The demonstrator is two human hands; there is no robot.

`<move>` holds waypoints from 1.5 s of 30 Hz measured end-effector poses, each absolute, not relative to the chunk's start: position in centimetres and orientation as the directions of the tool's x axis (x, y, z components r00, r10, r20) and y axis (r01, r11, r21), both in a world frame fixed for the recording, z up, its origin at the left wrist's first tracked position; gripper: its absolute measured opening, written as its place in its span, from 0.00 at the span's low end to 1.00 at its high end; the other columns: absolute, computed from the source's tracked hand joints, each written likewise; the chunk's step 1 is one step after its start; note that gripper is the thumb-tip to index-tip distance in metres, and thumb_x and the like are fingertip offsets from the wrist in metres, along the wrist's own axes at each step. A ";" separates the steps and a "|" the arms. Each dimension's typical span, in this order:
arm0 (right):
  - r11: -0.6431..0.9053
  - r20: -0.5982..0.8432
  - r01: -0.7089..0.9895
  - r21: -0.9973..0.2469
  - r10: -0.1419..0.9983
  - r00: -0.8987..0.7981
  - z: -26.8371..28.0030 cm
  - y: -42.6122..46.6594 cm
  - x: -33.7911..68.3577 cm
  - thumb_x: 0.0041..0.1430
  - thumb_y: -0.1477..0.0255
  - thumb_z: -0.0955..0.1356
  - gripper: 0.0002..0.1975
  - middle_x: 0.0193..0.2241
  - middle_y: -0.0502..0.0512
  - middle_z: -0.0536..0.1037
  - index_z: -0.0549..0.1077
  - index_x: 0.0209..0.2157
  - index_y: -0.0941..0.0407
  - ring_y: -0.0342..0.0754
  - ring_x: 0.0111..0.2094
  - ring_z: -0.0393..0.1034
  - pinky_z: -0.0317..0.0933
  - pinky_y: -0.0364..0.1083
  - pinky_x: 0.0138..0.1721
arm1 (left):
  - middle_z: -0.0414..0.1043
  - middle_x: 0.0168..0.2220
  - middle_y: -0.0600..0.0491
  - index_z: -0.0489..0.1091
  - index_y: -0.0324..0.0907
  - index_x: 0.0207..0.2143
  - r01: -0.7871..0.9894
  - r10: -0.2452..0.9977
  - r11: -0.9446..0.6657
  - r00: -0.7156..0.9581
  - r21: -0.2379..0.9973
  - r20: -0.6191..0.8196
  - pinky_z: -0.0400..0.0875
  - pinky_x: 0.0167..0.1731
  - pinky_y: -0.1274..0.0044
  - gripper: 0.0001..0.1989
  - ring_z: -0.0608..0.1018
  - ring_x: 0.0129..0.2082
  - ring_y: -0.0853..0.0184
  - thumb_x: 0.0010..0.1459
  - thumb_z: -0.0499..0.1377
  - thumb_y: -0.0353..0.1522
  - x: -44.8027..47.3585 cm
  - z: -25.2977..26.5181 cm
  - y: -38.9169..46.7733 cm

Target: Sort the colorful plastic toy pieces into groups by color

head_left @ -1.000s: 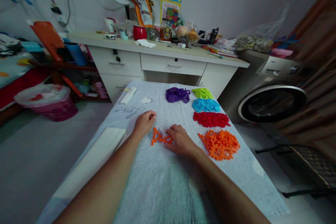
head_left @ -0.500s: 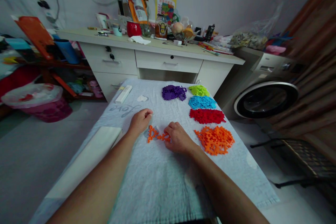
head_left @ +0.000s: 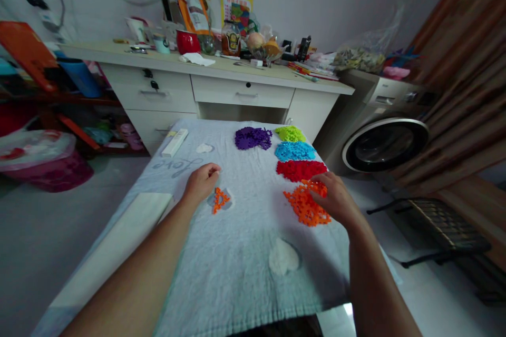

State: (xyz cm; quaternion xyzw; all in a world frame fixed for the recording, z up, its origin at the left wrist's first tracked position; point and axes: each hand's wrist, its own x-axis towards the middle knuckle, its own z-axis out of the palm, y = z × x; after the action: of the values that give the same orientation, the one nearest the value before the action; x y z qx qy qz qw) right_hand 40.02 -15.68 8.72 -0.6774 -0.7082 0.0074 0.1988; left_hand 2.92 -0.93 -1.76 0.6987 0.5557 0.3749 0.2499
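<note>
I am looking down on an orange triangular piece (head_left: 220, 200) that is lying flat and alone, left of centre, its thin knobbly sides framing an opening. Well apart to its right, an orange pile (head_left: 305, 207) of notched openwork pieces is lying in a loose, overlapping heap; I am covering part of its far right side, and jagged ends are poking out along its left edge.

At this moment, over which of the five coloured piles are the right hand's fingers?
The orange pile, nearest the person: the right hand is over it. The red pile, blue pile, yellow-green pile and purple pile all lie farther back.
</note>
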 end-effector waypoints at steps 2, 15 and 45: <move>0.034 0.260 0.966 -0.255 0.965 0.034 8.4 -16.1 41.2 0.54 0.69 0.67 0.15 0.41 0.61 0.75 0.75 0.44 0.56 0.55 0.43 0.69 0.61 0.53 0.48 | 0.77 0.34 0.53 0.73 0.44 0.37 0.593 0.963 -0.262 0.104 0.762 0.250 0.68 0.35 0.76 0.14 0.78 0.34 0.65 0.55 0.52 0.38 2.9 -1.8 -1.0; 0.084 0.296 0.948 -0.306 0.955 0.011 8.5 -16.3 40.5 0.57 0.69 0.67 0.15 0.45 0.62 0.74 0.75 0.46 0.56 0.56 0.48 0.68 0.59 0.55 0.53 | 0.78 0.34 0.53 0.74 0.44 0.36 0.599 0.965 -0.252 0.098 0.760 0.243 0.70 0.37 0.76 0.14 0.78 0.34 0.64 0.53 0.52 0.39 3.0 -1.4 -1.2; 0.498 0.179 0.771 -0.397 0.866 -0.468 3.0 -11.6 19.2 0.67 0.61 0.64 0.19 0.47 0.61 0.75 0.71 0.53 0.57 0.52 0.48 0.66 0.58 0.50 0.51 | 0.77 0.34 0.51 0.73 0.43 0.36 0.559 0.968 -0.250 0.113 0.790 0.226 0.70 0.39 0.73 0.13 0.78 0.36 0.62 0.53 0.52 0.37 3.0 -0.6 -1.5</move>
State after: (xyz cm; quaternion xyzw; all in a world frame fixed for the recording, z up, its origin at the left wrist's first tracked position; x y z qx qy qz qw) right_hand 19.24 -11.58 3.03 -0.4833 -0.8466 0.1312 0.1805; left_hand 3.05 -1.46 -0.59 0.6950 0.5492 0.3768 0.2709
